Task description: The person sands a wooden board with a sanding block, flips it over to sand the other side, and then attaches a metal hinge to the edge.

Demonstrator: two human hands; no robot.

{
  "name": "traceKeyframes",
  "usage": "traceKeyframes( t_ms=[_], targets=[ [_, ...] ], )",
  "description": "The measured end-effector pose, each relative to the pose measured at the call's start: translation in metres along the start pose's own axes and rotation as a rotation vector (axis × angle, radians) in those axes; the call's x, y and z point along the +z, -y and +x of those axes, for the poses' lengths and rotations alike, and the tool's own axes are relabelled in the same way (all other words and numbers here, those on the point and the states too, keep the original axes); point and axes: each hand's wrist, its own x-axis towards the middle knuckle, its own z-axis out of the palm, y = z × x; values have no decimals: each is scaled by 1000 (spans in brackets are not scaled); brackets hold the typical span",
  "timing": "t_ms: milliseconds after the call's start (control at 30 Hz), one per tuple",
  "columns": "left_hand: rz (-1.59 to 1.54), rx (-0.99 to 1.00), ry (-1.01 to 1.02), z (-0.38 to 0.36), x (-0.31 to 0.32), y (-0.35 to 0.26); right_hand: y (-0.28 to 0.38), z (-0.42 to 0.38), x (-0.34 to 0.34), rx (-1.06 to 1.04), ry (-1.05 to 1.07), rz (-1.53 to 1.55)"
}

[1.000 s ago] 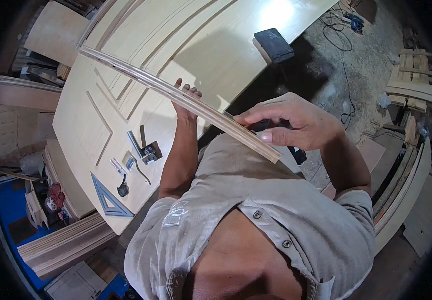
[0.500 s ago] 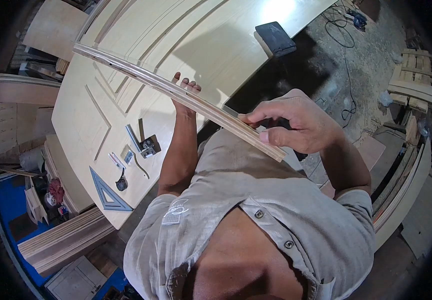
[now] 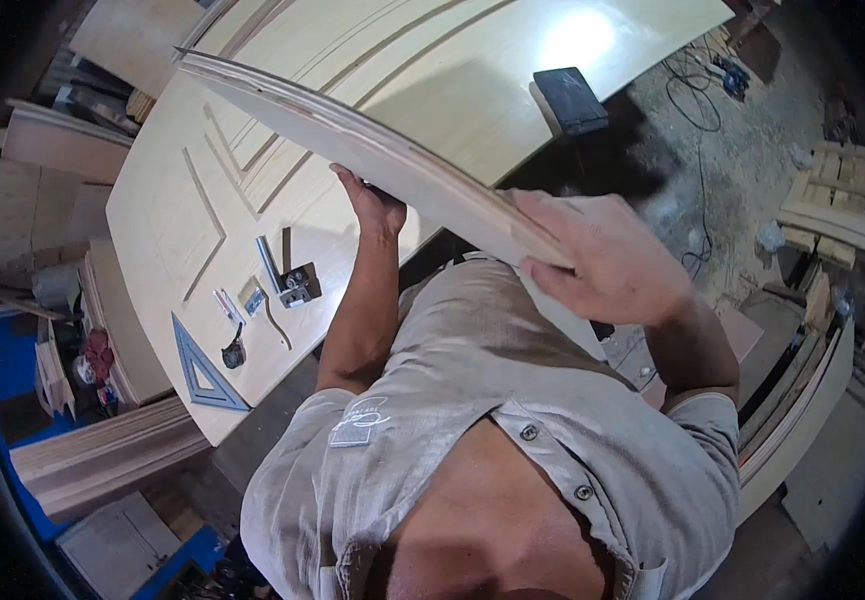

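Note:
A long wooden board [image 3: 392, 160] is held above the pale worktable, tilted so that its edge and one flat face show. My right hand [image 3: 607, 255] grips its near end, thumb on the lower side. Under the middle of the board is my left hand [image 3: 372, 205], its thumb against the face and its other fingers mostly hidden behind the wood. On the tabletop [image 3: 152, 200] lie a blue-grey triangle square [image 3: 202, 370], a metal clamp-like tool [image 3: 287, 280], a small black object [image 3: 233, 352] and thin wooden strips [image 3: 205, 210].
A dark rectangular block [image 3: 570, 100] rests at the table's right edge. Cables [image 3: 694, 90] and a power tool [image 3: 730, 75] lie on the floor at the upper right. Stacked boards [image 3: 112, 455] stand at the lower left, with more wood [image 3: 802, 400] at the right.
The board has rolled so that its flat face now shows, and its far end sits higher. My left fingers have gone behind it. The camera view has shifted slightly.

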Motion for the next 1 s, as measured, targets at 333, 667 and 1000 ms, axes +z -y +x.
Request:
traceKeyframes(
  t_ms=[333,667,1000],
  targets=[
    [-35,157,67,11,-46,19,-58,52,-30,-420,0,-772],
    [-274,232,-224,-19,-34,116,-277,84,28,-550,38,-527],
    [-424,299,-505,-124,-7,198,-331,93,32,-323,346,-352]
  ],
)
